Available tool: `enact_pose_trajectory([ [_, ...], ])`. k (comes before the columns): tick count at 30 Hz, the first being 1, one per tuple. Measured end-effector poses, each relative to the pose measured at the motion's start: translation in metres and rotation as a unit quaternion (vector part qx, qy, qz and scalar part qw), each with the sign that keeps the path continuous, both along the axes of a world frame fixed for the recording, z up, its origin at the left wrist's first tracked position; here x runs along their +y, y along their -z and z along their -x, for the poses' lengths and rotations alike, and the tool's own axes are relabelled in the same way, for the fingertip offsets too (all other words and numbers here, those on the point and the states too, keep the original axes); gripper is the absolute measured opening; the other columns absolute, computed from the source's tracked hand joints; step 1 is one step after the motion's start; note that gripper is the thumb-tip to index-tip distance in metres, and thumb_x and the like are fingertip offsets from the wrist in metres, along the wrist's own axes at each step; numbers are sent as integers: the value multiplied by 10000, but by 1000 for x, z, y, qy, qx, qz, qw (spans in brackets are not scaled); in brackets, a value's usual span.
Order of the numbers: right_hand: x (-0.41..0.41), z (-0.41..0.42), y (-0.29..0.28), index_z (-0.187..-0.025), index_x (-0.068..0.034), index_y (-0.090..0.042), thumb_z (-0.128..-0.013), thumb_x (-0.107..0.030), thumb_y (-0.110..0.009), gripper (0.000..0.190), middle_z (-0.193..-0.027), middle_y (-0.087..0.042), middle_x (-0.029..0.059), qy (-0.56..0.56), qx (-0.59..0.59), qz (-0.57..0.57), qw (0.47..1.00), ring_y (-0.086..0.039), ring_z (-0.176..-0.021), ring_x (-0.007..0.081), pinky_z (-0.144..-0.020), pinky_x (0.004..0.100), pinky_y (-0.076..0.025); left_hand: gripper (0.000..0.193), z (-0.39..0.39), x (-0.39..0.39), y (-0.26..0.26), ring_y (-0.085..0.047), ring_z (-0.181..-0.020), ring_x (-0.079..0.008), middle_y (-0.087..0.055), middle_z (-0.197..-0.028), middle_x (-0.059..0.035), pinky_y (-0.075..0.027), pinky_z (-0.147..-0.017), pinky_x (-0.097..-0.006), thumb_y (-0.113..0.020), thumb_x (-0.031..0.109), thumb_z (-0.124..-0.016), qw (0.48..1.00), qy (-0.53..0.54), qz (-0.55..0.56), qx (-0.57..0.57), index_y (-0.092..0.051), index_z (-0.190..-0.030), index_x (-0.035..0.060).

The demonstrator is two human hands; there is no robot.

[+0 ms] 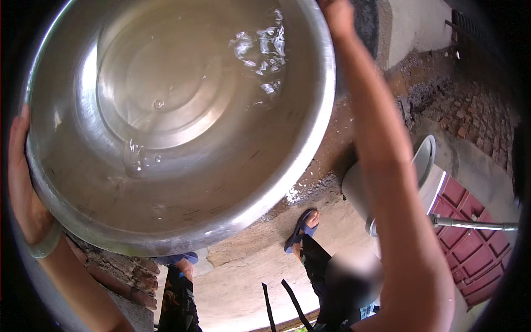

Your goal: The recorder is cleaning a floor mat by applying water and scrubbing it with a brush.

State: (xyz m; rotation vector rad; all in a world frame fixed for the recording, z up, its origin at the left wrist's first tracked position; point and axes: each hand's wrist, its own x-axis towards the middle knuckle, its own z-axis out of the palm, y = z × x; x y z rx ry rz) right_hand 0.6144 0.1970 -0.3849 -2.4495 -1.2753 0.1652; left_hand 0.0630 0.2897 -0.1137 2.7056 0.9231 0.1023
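A wide metal basin [232, 182] is held up before me, tilted, with a little water [265, 54] and some bubbles inside it. My left hand [25, 170] grips its outer rim at the left, the fingers partly hidden behind the metal. At the far right rim is my right hand [338, 18], blurred and cut off by the top edge of the view. A pale translucent bangle [45, 245] circles my left wrist.
Below the basin are feet in blue sandals [300, 232] on a concrete floor [244, 282]. A pale bucket [356, 186] stands behind my right forearm, near a metal pipe [473, 224] and a red panelled metal door [468, 240]. Rough brickwork [120, 274] is at lower left.
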Motion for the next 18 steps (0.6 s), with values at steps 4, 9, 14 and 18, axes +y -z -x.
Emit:
enact_pose_trajectory([
  [4, -88, 54, -28, -1359, -165, -496, -901, -117, -499, 460, -1038, -642, 256, -32, 83, -201, 976, -635, -953, 260, -896, 375, -449, 577, -34, 0, 24, -435, -1265, -255, -485, -1333, -130, -346, -1075, -388, -636, 248, -869, 882, -330, 232, -244, -433, -1373, 54],
  [9, -112, -12, -11, -1334, -65, -510, -872, -104, -518, 464, -865, -700, 152, 275, 53, -211, 937, -620, -653, 214, -662, 343, -511, 534, -40, 0, 12, -493, -1198, -223, -513, -1288, -127, -431, -1000, -387, -599, 307, -915, 697, -493, 408, -325, -444, -1377, 89],
  [14, -146, 110, -10, -1399, -250, -443, -856, -44, -502, 584, -835, -640, 220, 199, 124, -113, 965, -588, -690, 292, -724, 382, -490, 393, -17, 11, 28, -572, -1027, -192, -571, -1144, -79, -483, -902, -349, -591, 305, -933, 694, -459, 429, -352, -519, -1233, 62],
  [18, -226, -9, 24, -1382, -184, -469, -864, -95, -487, 527, -909, -691, 189, 403, 85, -97, 906, -626, -687, 210, -679, 317, -498, 345, -32, 8, 30, -586, -990, -170, -588, -1093, -64, -505, -845, -320, -592, 308, -933, 679, -447, 437, -384, -536, -1170, 63],
])
